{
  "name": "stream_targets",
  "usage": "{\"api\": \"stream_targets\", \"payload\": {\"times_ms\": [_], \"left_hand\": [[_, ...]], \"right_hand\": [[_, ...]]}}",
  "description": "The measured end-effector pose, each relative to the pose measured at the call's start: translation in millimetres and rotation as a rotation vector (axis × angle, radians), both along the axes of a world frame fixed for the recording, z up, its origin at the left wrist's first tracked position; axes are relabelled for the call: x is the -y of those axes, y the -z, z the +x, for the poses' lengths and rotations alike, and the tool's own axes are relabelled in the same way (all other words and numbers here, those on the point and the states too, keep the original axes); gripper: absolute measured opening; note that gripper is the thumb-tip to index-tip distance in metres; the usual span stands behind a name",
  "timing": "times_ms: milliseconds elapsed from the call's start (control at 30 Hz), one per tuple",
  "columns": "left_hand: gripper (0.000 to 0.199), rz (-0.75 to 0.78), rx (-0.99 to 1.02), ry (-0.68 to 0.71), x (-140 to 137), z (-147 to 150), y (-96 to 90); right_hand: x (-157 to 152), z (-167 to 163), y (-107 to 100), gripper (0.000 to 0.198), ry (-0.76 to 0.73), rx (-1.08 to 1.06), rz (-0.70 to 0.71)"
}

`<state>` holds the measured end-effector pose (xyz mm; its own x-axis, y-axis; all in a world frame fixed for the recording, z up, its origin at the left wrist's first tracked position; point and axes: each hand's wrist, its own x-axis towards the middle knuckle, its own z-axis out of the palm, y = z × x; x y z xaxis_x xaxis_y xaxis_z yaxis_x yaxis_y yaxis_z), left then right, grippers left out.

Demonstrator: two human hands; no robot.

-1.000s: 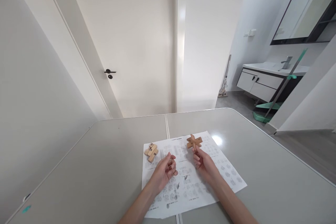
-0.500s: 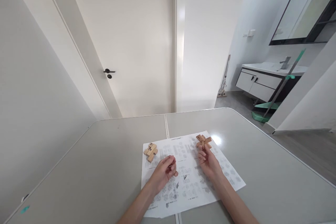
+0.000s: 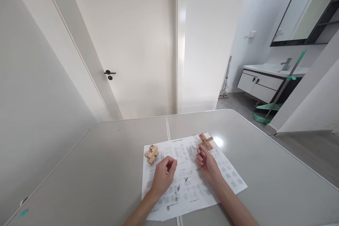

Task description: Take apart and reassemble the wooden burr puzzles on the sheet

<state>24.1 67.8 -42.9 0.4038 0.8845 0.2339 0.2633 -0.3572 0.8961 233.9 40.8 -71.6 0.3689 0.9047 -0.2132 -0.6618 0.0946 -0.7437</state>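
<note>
My left hand (image 3: pixel 162 176) hovers over the printed sheet, its thumb and fingertips drawn together. Whether anything small sits between those fingertips cannot be made out. My right hand (image 3: pixel 209 165) has curled fingers, with the fingertips at the near left end of a cross-shaped wooden puzzle assembly (image 3: pixel 206 142). That assembly is made of interlocked brown wooden bars, and a dark mark shows on one bar. A second, lighter cluster of wooden puzzle pieces (image 3: pixel 152 154) lies on the sheet's far left corner. Beneath both hands lies the white paper sheet (image 3: pixel 189 199), printed with small grey diagrams.
The grey table (image 3: pixel 79 176) has a seam down its middle. Beyond it stands a white door (image 3: pixel 140 42) with a black handle (image 3: pixel 109 72). At the right are a washbasin cabinet (image 3: pixel 261 81), a green dustpan (image 3: pixel 262 118) and a mop (image 3: pixel 227 77).
The left fingers have drawn together and the hand has shifted slightly left. My right hand has moved a little left, and the wooden assembly by its fingertips has turned.
</note>
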Motion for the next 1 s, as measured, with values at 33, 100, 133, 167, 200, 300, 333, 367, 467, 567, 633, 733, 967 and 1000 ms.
{"api": "stream_targets", "payload": {"times_ms": [33, 100, 133, 167, 200, 300, 333, 367, 467, 567, 633, 733, 967, 1000], "left_hand": [[0.025, 0.109, -0.046, -0.062, -2.9, -2.0, 0.8], [0.01, 0.292, -0.149, -0.18, -11.2, -7.5, 3.2], [0.008, 0.363, -0.203, -0.244, -16.3, -11.0, 4.9], [0.016, 0.417, -0.26, -0.309, -21.7, -14.8, 7.0], [0.024, 0.457, -0.323, -0.363, -27.2, -19.0, 9.4], [0.036, 0.528, -0.508, -0.523, -41.8, -31.8, 17.6], [0.04, 0.539, -0.563, -0.558, -45.2, -35.8, 20.3], [0.042, 0.55, -0.615, -0.579, -47.8, -39.3, 22.7], [0.045, 0.558, -0.727, -0.598, -50.7, -45.8, 28.0], [0.039, 0.531, -0.76, -0.572, -48.9, -45.4, 28.1], [0.037, 0.499, -0.738, -0.531, -46.1, -42.2, 25.9], [0.039, 0.458, -0.66, -0.461, -39.5, -34.4, 22.9], [0.047, 0.323, -0.496, -0.32, -17.3, -14.4, 17.4], [0.05, 0.305, -0.478, -0.296, -15.0, -12.9, 15.4]], "right_hand": [[1.2, -2.0, -1.2, 0.028, -0.011, 0.032, -0.009], [3.4, -6.3, -3.0, 0.03, -0.038, 0.119, -0.026], [4.6, -8.7, -3.8, 0.031, -0.057, 0.177, -0.037], [5.7, -11.2, -4.7, 0.033, -0.081, 0.237, -0.048], [6.7, -13.8, -5.9, 0.036, -0.106, 0.289, -0.059], [9.4, -21.6, -10.1, 0.038, -0.17, 0.406, -0.066], [10.0, -23.8, -11.4, 0.039, -0.184, 0.431, -0.063], [10.4, -25.7, -12.6, 0.039, -0.191, 0.454, -0.06], [10.9, -29.2, -13.7, 0.041, -0.215, 0.516, -0.052], [10.5, -30.4, -11.7, 0.043, -0.24, 0.568, -0.05], [10.1, -30.9, -9.9, 0.044, -0.241, 0.597, -0.037], [10.1, -31.9, -8.2, 0.044, -0.244, 0.645, -0.001], [12.2, -34.7, -5.8, 0.042, -0.268, 0.778, 0.02], [12.4, -35.2, -4.8, 0.041, -0.272, 0.803, 0.024]]}}
